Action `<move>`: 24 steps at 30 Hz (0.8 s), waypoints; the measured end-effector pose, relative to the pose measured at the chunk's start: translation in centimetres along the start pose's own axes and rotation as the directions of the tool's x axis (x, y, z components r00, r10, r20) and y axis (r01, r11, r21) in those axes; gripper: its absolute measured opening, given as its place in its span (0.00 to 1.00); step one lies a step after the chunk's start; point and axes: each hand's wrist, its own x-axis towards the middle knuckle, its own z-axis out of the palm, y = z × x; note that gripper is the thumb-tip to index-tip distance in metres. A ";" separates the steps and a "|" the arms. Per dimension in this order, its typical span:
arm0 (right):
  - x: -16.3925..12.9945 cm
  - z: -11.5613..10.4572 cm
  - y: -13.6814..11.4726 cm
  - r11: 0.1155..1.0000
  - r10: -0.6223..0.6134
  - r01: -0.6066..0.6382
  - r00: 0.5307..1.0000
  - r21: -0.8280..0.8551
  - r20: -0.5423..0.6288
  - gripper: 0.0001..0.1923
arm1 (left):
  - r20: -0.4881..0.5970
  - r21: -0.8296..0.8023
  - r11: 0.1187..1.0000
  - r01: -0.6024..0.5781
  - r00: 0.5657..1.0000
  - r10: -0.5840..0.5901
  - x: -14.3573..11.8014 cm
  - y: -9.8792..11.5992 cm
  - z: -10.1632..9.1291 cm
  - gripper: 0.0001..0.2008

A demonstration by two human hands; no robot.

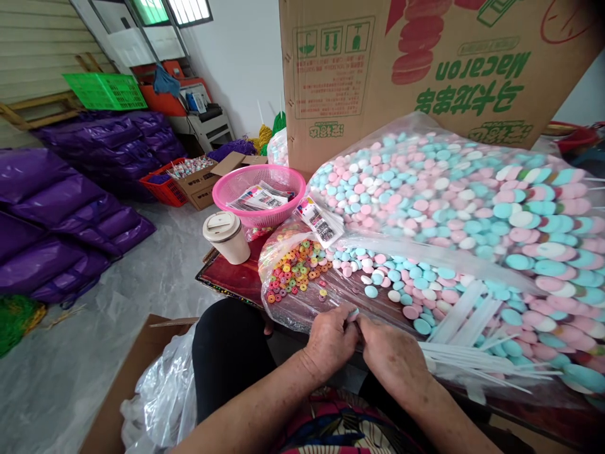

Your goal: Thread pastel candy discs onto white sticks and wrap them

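My left hand [332, 338] and my right hand [393, 354] meet at the table's front edge, both closed, fingertips almost touching. At the left fingertips shows a small pale blue candy [353, 314]; the left fingers pinch it. Whatever the right fingers grip is hidden. A short white tip, perhaps of a stick, shows just above the left knuckles. Beyond the hands, loose pink, white and blue candies [410, 312] and colourful ring candies [295, 268] lie on clear plastic. Beside my right hand is a bunch of white sticks [472, 359].
Skewered candies [553, 252] are stacked at the right, by a large plastic bag of candies [401, 183]. A cardboard box [340, 139] stands behind. At left are a lidded cup [227, 238], a pink basket [222, 195] with printed packets, and purple bags [57, 221] on the floor.
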 end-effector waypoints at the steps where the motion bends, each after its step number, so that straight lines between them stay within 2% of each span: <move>1: 0.2 0.4 1.0 0.995 -0.009 0.012 0.999 0.103 -0.034 0.15 | 0.024 0.057 0.998 0.025 0.999 -0.027 0.2 -0.2 -0.8 0.19; 3: 0.4 1.1 2.9 0.961 0.027 0.012 0.990 0.277 -0.135 0.13 | -0.023 0.206 0.971 0.118 0.993 -0.116 1.1 -0.8 -2.9 0.25; 5: 0.2 1.5 4.1 0.932 0.075 0.006 0.975 0.363 -0.209 0.15 | -0.118 0.423 0.882 0.209 0.978 -0.175 2.2 -1.6 -4.9 0.19; 7: -0.2 1.8 4.2 0.917 0.049 0.049 0.971 0.396 -0.234 0.16 | -0.083 0.611 0.766 0.201 0.978 -0.190 3.3 -2.4 -6.0 0.14; 9: -0.6 2.1 3.4 0.905 -0.014 0.116 0.970 0.410 -0.242 0.16 | -0.039 0.689 0.703 0.175 0.978 -0.205 4.1 -3.1 -6.2 0.12; 14: -1.0 2.8 1.9 0.912 -0.038 0.141 0.964 0.385 -0.262 0.17 | -0.023 0.691 0.708 0.145 0.984 -0.179 4.1 -4.2 -5.7 0.13; 19: -0.8 2.3 1.6 0.913 -0.055 0.132 0.978 0.386 -0.203 0.17 | -0.032 0.660 0.738 0.141 0.987 -0.160 3.1 -4.6 -6.0 0.14; 24: -0.7 1.9 0.8 0.919 -0.075 0.128 0.985 0.374 -0.152 0.16 | -0.053 0.483 0.866 0.130 0.991 -0.119 3.4 -4.7 -6.0 0.11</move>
